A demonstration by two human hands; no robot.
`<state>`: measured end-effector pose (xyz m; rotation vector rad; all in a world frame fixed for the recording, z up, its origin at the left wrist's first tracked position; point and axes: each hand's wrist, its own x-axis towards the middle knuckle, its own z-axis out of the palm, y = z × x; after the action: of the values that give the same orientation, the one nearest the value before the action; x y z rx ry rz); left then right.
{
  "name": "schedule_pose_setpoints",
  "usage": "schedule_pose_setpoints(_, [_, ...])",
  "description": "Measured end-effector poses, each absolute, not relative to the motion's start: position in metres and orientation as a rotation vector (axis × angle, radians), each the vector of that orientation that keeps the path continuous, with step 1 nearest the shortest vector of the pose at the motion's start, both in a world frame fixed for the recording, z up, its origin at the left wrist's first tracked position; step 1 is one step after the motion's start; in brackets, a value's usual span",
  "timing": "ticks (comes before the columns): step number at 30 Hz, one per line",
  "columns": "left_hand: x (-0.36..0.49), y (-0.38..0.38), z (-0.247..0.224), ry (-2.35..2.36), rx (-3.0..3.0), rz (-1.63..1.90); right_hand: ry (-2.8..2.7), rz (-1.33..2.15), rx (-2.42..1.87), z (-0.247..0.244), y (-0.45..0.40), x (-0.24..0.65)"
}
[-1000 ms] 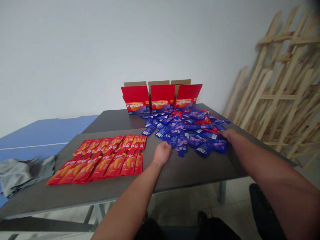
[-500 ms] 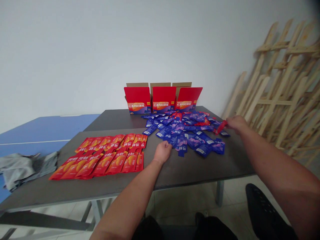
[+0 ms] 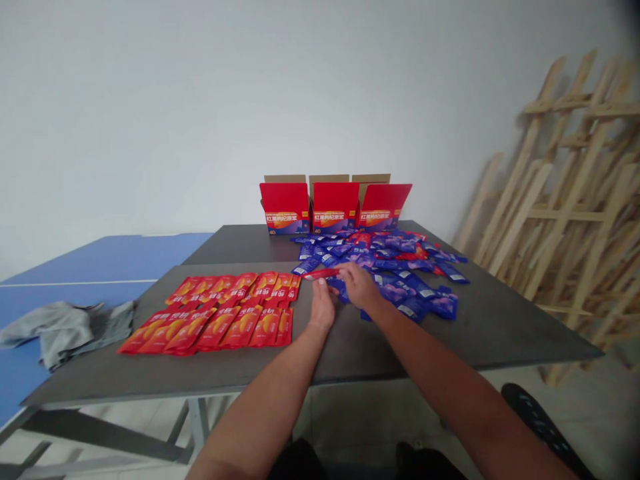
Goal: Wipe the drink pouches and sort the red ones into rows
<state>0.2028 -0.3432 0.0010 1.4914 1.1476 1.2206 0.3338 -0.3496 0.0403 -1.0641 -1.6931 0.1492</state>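
- Head view, right hand (image 3: 356, 283): the fingers are closed on one red sachet (image 3: 320, 274), which points leftward from the fingertips, its narrow side mostly towards the camera.
- Half a second ago this hand held a red sachet out by the far right edge of the pile; now it has come across in front of the body, bringing the sachet beside the other hand.
- Left hand (image 3: 323, 305): just below the sachet, fingertips raised towards it. The earlier fist has loosened; I cannot tell whether these fingers grip the sachet, touch it or only wait near it.
- The change suggests that picking this sachet out is done, and that it is now within reach of both hands.
- Left of the left fingers lie two overlapping rows of red sachets, the front row (image 3: 220, 328) and the back row (image 3: 237, 289); the held sachet's free end is close to the back row's right end.
- Beyond and right of the right fingers spreads the mixed pile (image 3: 391, 265), mostly blue, with some red showing.
- Farther off, beyond both hands' fingertips, stand three open cartons (image 3: 335, 208).
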Motion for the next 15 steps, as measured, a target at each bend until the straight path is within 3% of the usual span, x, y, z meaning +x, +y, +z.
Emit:
schedule_pose_setpoints(7, [0.200,-0.345,0.006,1.198,1.414,1.423,-2.216,0.061,-0.712,0.016,-0.358,0.321])
schedule_pose_setpoints(15, [0.203,-0.348,0.008,0.989,1.376,1.377,-1.334,0.277,-1.133,0.003,-0.350,0.315])
